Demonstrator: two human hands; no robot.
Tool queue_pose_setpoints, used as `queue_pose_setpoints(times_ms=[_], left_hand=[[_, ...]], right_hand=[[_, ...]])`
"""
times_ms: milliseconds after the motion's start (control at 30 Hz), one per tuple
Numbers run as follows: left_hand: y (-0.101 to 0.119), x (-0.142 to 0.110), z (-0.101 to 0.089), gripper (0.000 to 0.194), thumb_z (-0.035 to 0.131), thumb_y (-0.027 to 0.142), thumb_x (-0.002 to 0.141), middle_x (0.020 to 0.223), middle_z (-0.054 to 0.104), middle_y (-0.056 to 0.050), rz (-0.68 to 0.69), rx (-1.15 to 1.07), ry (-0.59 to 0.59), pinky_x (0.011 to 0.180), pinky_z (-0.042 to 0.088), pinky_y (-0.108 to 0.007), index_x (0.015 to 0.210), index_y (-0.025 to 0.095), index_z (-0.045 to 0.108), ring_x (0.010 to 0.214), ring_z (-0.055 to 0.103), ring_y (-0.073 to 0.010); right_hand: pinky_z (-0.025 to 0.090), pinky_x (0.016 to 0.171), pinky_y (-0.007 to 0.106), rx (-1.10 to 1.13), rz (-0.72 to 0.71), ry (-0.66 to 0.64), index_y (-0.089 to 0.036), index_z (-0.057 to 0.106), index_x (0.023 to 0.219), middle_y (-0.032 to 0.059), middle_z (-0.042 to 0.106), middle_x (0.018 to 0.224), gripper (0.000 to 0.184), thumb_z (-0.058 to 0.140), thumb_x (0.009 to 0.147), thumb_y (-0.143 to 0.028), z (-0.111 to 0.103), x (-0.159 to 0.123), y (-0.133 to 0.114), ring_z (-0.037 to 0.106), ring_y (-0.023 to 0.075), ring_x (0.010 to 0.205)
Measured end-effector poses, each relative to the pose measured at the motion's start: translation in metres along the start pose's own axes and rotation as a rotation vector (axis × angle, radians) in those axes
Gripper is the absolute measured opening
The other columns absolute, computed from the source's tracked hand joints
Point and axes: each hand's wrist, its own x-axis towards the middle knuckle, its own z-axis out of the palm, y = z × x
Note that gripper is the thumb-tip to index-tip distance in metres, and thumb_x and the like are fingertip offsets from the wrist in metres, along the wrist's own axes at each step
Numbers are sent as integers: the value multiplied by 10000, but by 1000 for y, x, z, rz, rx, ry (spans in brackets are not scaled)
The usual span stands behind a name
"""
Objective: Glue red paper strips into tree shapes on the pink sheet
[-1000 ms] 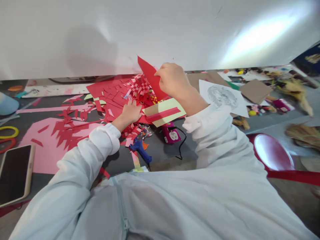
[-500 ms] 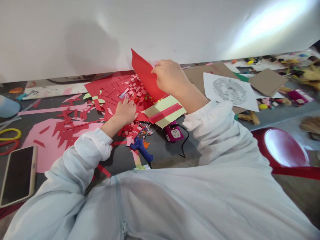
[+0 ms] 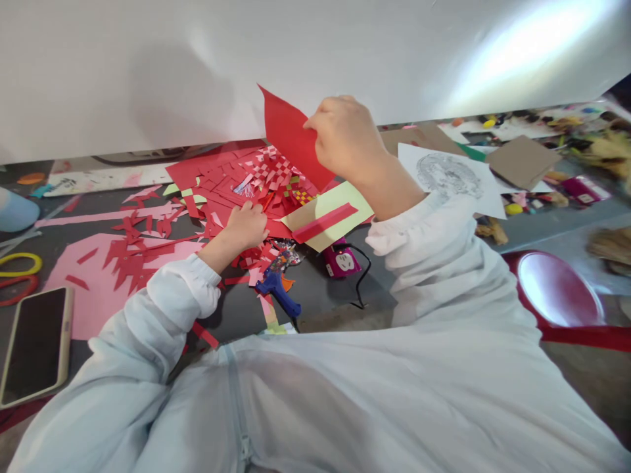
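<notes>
My right hand (image 3: pixel 348 141) pinches the right edge of a red paper sheet (image 3: pixel 290 135), lifted and tilted above the table. Below it lies a pale yellow-green sheet (image 3: pixel 340 207) with a red strip across it. My left hand (image 3: pixel 246 226) rests over the heap of red paper scraps (image 3: pixel 210 177), fingers curled down; whether they grip anything is hidden. Red-and-pink woven paper pieces (image 3: pixel 273 164) lie between the two hands. Just in front of my left hand is a blue glue gun (image 3: pixel 279 292).
At left are pink paper (image 3: pixel 86 315), a phone (image 3: pixel 37 345) and yellow-and-red-handled scissors (image 3: pixel 20 266). A purple power socket (image 3: pixel 341 261) with a black cable sits front centre. A printed drawing (image 3: pixel 448 174) and cardboard (image 3: pixel 522 162) lie right. A white panel (image 3: pixel 296 52) stands behind.
My right hand has risen and moved slightly right with the red sheet, showing more of the woven pieces below. The yellow-green sheet has shifted slightly right. My left hand has barely moved.
</notes>
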Motion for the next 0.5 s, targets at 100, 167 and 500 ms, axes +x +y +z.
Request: queue_pose_setpoints(times_ms=[100,167,500], left_hand=[[-2,2,-1,369,493,344,964,1355,602,-150,-17,0,-6,1034,449,-440,1219,161,687,1291,476,-320],[-3,3,-2,380,497,344,958,1368,597,-154,-29,-4,-4,1045,448,-446,1230,156,684,1300,473,-324],[-18,10,-10,457,473,317,953,1414,553,-200,-119,-38,63,1022,494,-501,1311,65,608,1328,462,-384]], right_hand=[[440,1067,490,33,2,17,-204,680,1290,143,629,1270,520,324,935,-76,-3,-2,0,511,342,1242],[446,1063,507,21,1,31,-200,678,1294,149,630,1278,533,317,926,-63,-6,-3,0,501,349,1237],[503,972,427,-115,-133,-23,-57,678,1176,210,615,1307,470,287,921,-6,0,-2,-19,482,349,1288]])
